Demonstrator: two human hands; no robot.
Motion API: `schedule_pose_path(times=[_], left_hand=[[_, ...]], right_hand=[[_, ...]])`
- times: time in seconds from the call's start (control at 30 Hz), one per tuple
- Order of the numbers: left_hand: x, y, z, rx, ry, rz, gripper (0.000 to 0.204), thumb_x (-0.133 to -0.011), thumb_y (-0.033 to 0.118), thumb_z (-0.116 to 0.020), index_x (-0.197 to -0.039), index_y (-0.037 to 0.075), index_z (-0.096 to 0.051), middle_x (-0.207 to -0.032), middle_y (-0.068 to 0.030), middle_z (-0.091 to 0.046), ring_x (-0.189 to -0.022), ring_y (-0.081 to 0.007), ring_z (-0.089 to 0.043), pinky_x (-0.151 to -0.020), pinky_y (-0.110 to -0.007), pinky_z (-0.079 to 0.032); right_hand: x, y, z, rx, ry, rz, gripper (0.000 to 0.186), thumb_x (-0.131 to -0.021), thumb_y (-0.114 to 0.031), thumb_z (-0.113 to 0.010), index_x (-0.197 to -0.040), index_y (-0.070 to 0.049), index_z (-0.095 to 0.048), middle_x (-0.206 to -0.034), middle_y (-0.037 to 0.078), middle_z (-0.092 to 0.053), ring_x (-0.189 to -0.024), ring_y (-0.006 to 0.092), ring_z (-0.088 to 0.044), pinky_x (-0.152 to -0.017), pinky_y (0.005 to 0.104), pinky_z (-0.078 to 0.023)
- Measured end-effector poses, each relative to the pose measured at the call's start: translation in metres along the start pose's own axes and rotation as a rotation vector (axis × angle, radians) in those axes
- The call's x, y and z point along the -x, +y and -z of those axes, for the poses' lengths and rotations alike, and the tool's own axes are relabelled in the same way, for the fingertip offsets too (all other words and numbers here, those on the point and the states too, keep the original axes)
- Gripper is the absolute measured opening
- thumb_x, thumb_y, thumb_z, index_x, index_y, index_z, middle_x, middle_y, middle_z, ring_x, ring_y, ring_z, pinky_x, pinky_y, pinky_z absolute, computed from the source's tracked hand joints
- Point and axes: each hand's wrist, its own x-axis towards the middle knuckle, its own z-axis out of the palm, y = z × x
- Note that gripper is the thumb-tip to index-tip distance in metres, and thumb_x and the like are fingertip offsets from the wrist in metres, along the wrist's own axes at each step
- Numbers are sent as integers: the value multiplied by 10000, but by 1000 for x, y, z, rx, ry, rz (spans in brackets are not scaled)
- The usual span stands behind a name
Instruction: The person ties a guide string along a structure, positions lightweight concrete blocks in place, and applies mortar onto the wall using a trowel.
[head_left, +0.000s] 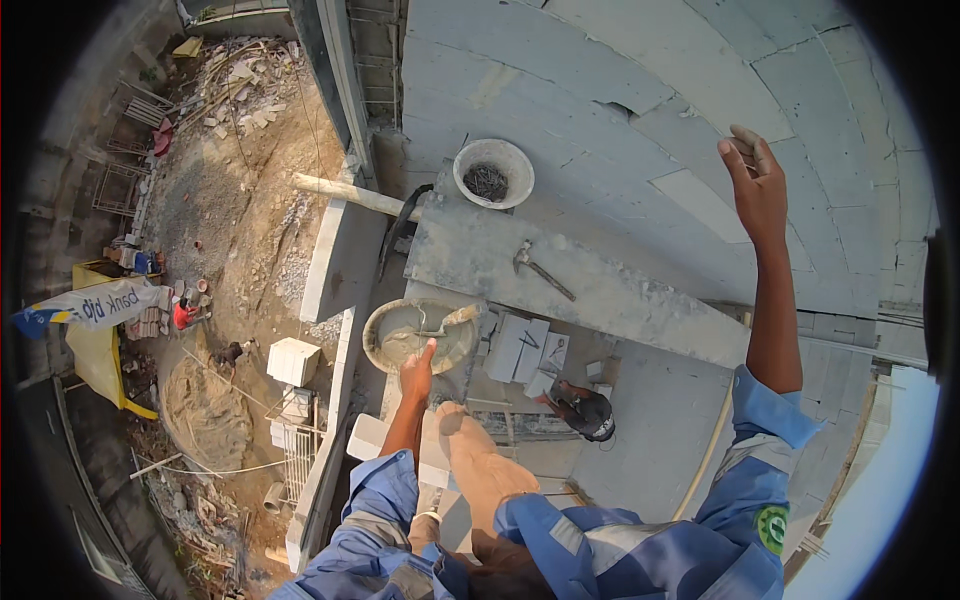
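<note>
My left hand (416, 374) is closed at the near rim of a round basin (374, 352) of grey wet mortar (402, 342). Its fingers appear wrapped round the handle end of a mortar-coated trowel (460, 316), whose thin metal neck bends above the thumb; the grip itself is partly hidden. My right hand (757, 180) is raised at the right in front of the pale block wall (640, 130), thumb apart from loosely bent, grey-smeared fingers, holding nothing visible. Between the hands, a claw hammer (545, 272) lies on a broad, dusty plank (620, 305).
A white bucket (521, 171) of dark thin pieces stands at the plank's far end. Below, a person (585, 410) bends beside white blocks (518, 348). To the left, beyond a wall edge (322, 440), lies lower ground with a sand heap (208, 410), rubble and another person (184, 314).
</note>
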Motion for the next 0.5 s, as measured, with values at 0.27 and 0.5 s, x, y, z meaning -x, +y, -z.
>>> schedule_pose_path(times=[0.27, 0.5], left_hand=[[-22, 7, -22, -160, -26, -69, 629, -846, 584, -676, -761, -27, -557, -830, -157, -570, -837, -226, -512, -793, -405, -425], [-62, -35, -16, -51, -170, -220, 494, -1016, 374, -469, -702, 2, -549, -610, -115, -550, -547, -211, -544, -561, -395, -433]], right_hand=[[-100, 15, 25, 303, 59, 219, 584, -912, -428, -668, -1321, -25, -564, -1233, 184, -631, -1128, 284, -629, -952, 388, -489], [-229, 16, 88, 752, 493, 367, 739, -856, -479, -706, -1390, -19, -485, -1323, 241, -544, -1284, 366, -496, -1033, 467, -428]])
